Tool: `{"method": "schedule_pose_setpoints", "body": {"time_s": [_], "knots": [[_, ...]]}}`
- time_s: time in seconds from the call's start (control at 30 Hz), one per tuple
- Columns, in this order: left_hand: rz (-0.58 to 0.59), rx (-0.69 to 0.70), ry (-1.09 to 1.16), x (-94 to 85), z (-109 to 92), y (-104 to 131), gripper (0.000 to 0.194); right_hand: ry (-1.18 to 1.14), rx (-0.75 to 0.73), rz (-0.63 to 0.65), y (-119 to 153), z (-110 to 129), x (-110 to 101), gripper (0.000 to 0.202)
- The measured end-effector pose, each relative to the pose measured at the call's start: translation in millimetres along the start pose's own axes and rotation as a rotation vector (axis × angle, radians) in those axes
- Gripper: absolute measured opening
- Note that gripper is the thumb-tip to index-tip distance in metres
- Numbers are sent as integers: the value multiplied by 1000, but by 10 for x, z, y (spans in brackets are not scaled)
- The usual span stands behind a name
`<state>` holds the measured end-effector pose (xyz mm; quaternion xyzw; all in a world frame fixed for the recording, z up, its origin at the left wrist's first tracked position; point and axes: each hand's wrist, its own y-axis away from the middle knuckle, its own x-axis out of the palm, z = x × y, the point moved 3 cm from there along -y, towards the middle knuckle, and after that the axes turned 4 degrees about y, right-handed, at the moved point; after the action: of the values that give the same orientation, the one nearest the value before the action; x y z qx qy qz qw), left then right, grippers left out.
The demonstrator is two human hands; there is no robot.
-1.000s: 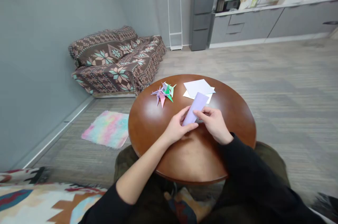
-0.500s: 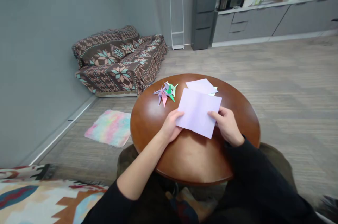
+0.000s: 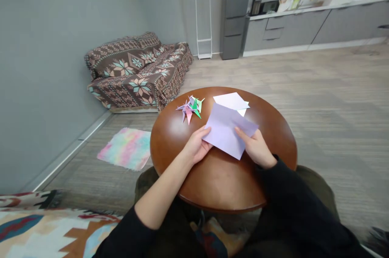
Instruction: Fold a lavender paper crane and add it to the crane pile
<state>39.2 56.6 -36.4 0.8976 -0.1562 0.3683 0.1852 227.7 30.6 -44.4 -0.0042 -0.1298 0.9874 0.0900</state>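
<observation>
A square sheet of light purple paper (image 3: 223,128) is held between my two hands above the round table. My left hand (image 3: 199,144) pinches its left corner, thumb on top and fingers underneath. On the right side my right hand (image 3: 255,144) grips the sheet, thumb lying on its face; the fingers behind are mostly hidden. The sheet's right part bends up around that thumb. Just beyond it lie more paper sheets (image 3: 231,100), pale purple on top. Several folded paper cranes (image 3: 191,108) in purple, pink and green sit together at the table's left.
The round brown wooden table (image 3: 219,185) stands before my knees. A pastel fluffy mat (image 3: 126,148) lies on the floor at left, near a patterned covered sofa (image 3: 136,71). Farther back are a grey fridge (image 3: 235,15) and a kitchen counter (image 3: 298,27).
My right hand has moved slightly left over the sheet, its thumb farther in. The paper's right side, nearly flat before, now bends. My left hand stays at its corner.
</observation>
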Motion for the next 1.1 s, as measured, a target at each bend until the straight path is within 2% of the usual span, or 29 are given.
{"method": "schedule_pose_setpoints", "body": {"time_s": [0.1, 0.2, 0.27, 0.33, 0.4, 0.47, 0.53, 0.6, 0.67, 0.73, 0.8, 0.83, 0.9, 0.93, 1.1], "knots": [[24, -88, 95, 29, 45, 17, 24, 91, -74, -123, 2, 51, 13, 40], [31, -116, 120, 40, 67, 23, 19, 228, -212, -125, 40, 150, 56, 40], [22, -109, 124, 38, 52, 15, 19, 367, -361, -30, 78, 226, 101, 46], [-2, -90, 138, 33, 18, 7, 22, 534, -482, 120, 115, 274, 153, 58], [-13, -58, 149, 33, -22, 8, 29, 692, -516, 271, 141, 280, 198, 71], [0, -18, 115, 39, -47, 18, 39, 802, -493, 375, 158, 272, 232, 80], [-9, 51, -1, 30, -53, 29, 40, 842, -463, 447, 181, 272, 264, 83], [-57, 143, -131, -1, -50, 35, 31, 788, -438, 517, 216, 281, 300, 83], [-95, 208, -202, -40, -46, 27, 29, 625, -392, 557, 243, 284, 327, 87], [-97, 235, -224, -72, -51, 0, 34, 362, -271, 493, 228, 262, 324, 87], [-81, 248, -252, -89, -75, -50, 38, 74, -62, 326, 162, 187, 295, 78], [-67, 249, -267, -88, -91, -87, 39, 3, 47, 257, 119, 137, 288, 76], [-31, 241, -298, -62, -132, -193, 39, -52, 244, 219, 12, 41, 309, 70], [-13, 237, -315, -38, -157, -263, 37, -68, 281, 212, -59, 15, 324, 65], [17, 280, -372, 92, -300, -725, 22, -75, 202, 79, -522, -49, 380, 50]]}}
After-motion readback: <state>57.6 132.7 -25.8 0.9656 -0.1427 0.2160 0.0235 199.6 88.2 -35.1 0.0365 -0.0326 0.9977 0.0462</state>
